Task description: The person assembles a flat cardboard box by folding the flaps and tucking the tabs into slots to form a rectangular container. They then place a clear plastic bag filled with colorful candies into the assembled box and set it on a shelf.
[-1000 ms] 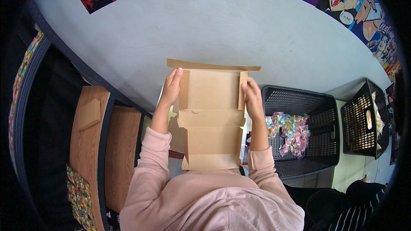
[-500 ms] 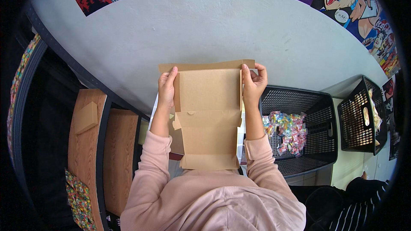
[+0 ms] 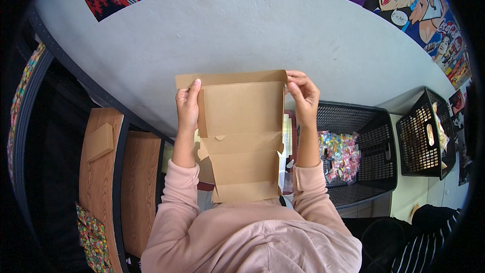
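Observation:
A brown cardboard box [image 3: 244, 111], unfolded with its flaps out, stretches from my chest toward the wall. My left hand [image 3: 188, 107] grips its far left corner, thumb on the inner face and the other fingers behind. At the far right corner, my right hand [image 3: 304, 93] pinches the end of the far flap between thumb and fingers. The side walls of the far panel stand partly up. Lower down, the near panel [image 3: 246, 168] lies close against my body, with small tabs sticking out at the folds.
On the right, a black plastic crate [image 3: 371, 154] holds many small wrapped sweets [image 3: 339, 155]; another black crate [image 3: 422, 136] stands beyond it. Wooden shelves [image 3: 101, 172] are at left, with a small closed brown box [image 3: 99, 142] on top. A person in dark striped clothing is at lower right.
The box has tilted and shifted slightly left with my left hand. My right hand has moved from the side wall's top onto the end of the far flap.

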Action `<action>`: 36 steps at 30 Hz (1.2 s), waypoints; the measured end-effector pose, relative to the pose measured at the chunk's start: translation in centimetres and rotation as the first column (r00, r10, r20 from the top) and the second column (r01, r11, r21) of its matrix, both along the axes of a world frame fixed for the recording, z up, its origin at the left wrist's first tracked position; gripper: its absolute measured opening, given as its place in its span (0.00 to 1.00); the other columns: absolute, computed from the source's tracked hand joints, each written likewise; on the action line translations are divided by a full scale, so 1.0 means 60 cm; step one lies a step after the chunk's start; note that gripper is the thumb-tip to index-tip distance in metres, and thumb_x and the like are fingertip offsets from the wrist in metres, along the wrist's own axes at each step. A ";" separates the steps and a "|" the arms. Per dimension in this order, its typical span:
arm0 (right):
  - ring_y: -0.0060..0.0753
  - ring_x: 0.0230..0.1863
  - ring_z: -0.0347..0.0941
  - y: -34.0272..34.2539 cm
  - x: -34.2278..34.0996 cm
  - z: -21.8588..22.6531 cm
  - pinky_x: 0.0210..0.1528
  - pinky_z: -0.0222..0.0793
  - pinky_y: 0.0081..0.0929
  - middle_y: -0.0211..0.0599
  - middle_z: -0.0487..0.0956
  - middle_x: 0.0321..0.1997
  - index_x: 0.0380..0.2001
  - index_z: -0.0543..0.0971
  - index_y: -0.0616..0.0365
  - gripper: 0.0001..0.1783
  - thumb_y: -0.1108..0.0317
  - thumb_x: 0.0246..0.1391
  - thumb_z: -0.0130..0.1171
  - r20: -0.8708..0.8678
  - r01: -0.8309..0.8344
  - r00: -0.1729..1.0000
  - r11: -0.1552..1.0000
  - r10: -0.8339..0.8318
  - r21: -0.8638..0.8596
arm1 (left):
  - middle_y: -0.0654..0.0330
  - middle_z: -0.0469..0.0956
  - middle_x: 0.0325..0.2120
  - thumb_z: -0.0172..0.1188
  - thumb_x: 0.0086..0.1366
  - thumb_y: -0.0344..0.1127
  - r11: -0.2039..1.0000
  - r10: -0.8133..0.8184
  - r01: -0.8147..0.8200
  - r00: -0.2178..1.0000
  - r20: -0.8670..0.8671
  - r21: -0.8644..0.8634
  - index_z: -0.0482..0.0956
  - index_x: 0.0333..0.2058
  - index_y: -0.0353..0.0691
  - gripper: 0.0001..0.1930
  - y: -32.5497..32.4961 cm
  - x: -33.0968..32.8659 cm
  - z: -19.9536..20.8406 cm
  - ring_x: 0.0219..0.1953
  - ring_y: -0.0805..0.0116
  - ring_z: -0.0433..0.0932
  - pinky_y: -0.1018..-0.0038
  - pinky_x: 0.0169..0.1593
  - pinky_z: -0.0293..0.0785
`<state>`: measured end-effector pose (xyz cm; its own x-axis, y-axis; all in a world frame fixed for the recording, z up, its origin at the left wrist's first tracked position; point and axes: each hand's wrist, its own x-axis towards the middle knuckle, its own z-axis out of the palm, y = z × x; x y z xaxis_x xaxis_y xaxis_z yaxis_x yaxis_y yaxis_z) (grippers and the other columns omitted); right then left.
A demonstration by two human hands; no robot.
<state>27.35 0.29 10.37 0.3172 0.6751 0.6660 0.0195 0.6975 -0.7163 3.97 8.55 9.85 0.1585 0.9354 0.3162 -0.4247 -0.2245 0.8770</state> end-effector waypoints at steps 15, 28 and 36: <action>0.16 0.23 0.68 0.032 0.000 -0.002 0.22 0.60 0.11 0.30 0.74 0.21 0.23 0.75 0.62 0.04 0.72 0.42 0.58 -0.354 -0.170 0.935 0.912 0.029 -0.374 | 0.52 0.60 0.50 0.30 0.62 0.50 0.887 -0.426 0.455 0.742 0.517 0.077 0.64 0.48 0.43 0.24 -0.035 0.023 0.025 0.53 0.58 0.58 0.62 0.54 0.55; 0.18 0.20 0.68 0.040 -0.014 -0.011 0.18 0.65 0.17 0.33 0.74 0.22 0.22 0.73 0.62 0.04 0.73 0.43 0.57 -0.436 -0.197 0.900 0.880 -0.013 -0.432 | 0.54 0.60 0.50 0.43 0.59 0.34 0.847 -0.511 0.524 0.758 0.406 0.088 0.59 0.50 0.43 0.18 -0.002 0.006 0.002 0.55 0.55 0.55 0.61 0.55 0.56; 0.19 0.19 0.68 0.035 -0.020 -0.004 0.18 0.64 0.16 0.33 0.73 0.22 0.23 0.73 0.63 0.04 0.74 0.43 0.55 -0.424 -0.210 0.905 0.886 0.016 -0.414 | 0.46 0.59 0.50 0.40 0.59 0.34 0.878 -0.455 0.470 0.879 0.142 -0.091 0.53 0.52 0.34 0.22 -0.004 0.008 0.020 0.53 0.57 0.59 0.66 0.54 0.58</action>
<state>26.16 2.41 10.13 0.3914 0.9120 0.1227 -0.3930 0.2862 -0.8738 4.45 8.28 11.07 0.5524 0.7956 0.2488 -0.5517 0.1252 0.8246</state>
